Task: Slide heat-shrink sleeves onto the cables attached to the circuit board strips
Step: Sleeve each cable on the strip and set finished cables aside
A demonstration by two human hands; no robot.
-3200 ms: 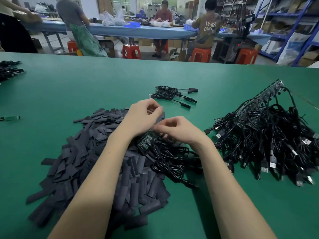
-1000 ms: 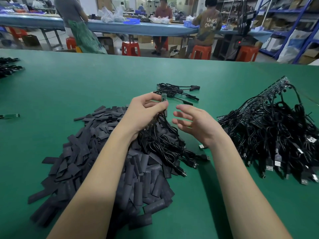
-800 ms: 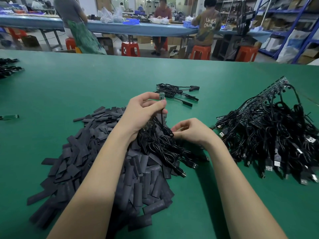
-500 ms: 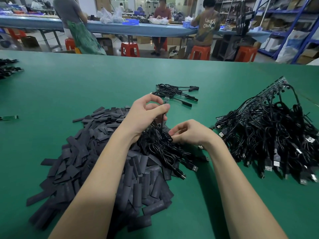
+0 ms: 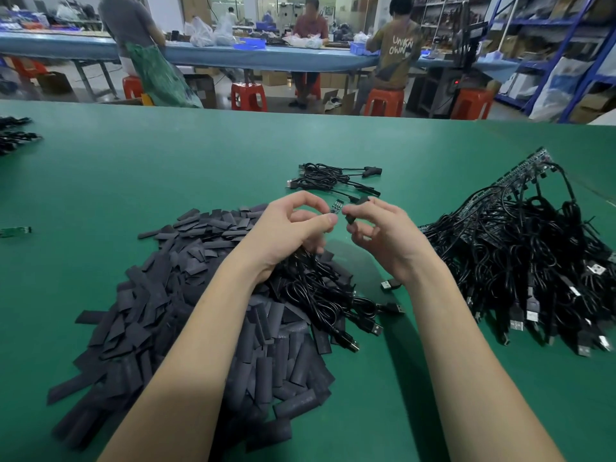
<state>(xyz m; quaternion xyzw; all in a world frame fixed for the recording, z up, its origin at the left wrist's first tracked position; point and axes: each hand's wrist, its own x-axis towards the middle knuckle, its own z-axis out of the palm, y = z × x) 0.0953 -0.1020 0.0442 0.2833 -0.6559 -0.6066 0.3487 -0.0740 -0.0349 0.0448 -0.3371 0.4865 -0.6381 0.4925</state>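
Threading is the step, I judge: my left hand [image 5: 293, 225] pinches the stiff little board strip [image 5: 336, 207], lifted mid-worktop, while my right hand [image 5: 376, 228] pinches a flat matte sleeve [image 5: 348, 217] just beside it. Next the sleeve's mouth must open and meet the strip's end. Glossy cables [image 5: 320, 295] trail below.

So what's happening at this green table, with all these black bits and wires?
A person is fitting heat-shrink sleeves onto cabled circuit boards. The left hand pinches a small circuit board, its cable trailing down. The right hand holds one black sleeve just beside the board, not yet on it. A pile of loose sleeves lies on the left, a heap of cabled board strips on the right, and a small bundle of cables behind the hands.
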